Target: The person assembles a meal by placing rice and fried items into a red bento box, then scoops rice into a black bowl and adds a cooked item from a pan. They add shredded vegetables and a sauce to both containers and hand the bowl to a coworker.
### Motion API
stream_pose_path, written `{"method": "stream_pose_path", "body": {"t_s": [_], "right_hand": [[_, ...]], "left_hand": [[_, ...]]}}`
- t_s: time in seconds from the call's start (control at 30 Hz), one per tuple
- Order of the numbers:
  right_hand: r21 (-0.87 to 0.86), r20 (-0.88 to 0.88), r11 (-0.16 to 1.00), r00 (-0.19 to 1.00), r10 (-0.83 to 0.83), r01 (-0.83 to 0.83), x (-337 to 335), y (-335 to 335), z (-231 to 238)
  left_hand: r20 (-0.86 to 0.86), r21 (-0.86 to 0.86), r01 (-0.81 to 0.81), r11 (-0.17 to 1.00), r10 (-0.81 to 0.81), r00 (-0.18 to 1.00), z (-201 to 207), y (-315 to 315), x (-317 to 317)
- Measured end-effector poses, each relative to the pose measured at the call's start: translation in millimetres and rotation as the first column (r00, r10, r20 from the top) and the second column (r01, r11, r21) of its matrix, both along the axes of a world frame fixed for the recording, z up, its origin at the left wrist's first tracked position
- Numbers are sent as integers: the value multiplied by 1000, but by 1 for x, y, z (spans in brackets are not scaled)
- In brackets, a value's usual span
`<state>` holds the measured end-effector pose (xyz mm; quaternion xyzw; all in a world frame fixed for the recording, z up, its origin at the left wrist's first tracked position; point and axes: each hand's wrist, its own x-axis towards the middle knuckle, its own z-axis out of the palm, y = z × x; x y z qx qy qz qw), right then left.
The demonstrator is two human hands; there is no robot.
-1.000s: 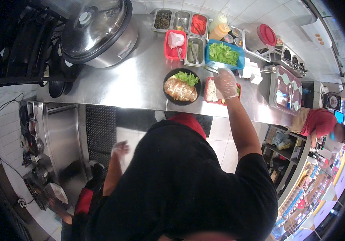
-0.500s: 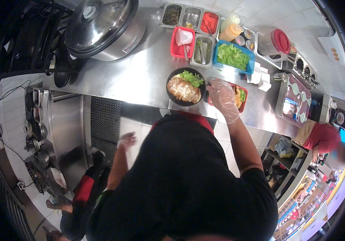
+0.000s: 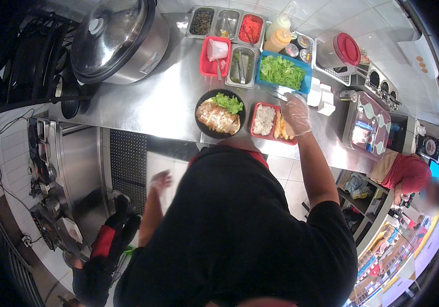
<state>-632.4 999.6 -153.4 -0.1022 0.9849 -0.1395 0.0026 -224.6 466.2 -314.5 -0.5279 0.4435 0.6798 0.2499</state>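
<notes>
Under the right hand point(image 3: 297, 115), curled around metal tongs point(image 3: 276, 95), red tray point(image 3: 253, 125); left hand point(image 3: 161, 180) well apart, loosely spread, empty.

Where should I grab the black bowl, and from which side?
Probably the round rim of the black bowl, from its left with the left hand: it sits upright, food fills it, and the red tray is on its right.

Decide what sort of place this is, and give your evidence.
Probably a commercial food kitchen: a steel counter bears a large lidded cooker, a blue tub of lettuce and a red meal tray.
</notes>
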Motion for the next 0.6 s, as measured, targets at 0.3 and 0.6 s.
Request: {"method": "stream_pose_path", "body": {"t_s": [0.3,0.6], "right_hand": [[-209,87,978,996,24,-5,-8,2,-16],[-200,164,978,982,96,-63,-8,-19,-23]], "left_hand": [[-27,26,-76,997,77,997,2,11,17],[-136,-27,-61,998,57,989,10,27,11]]}}
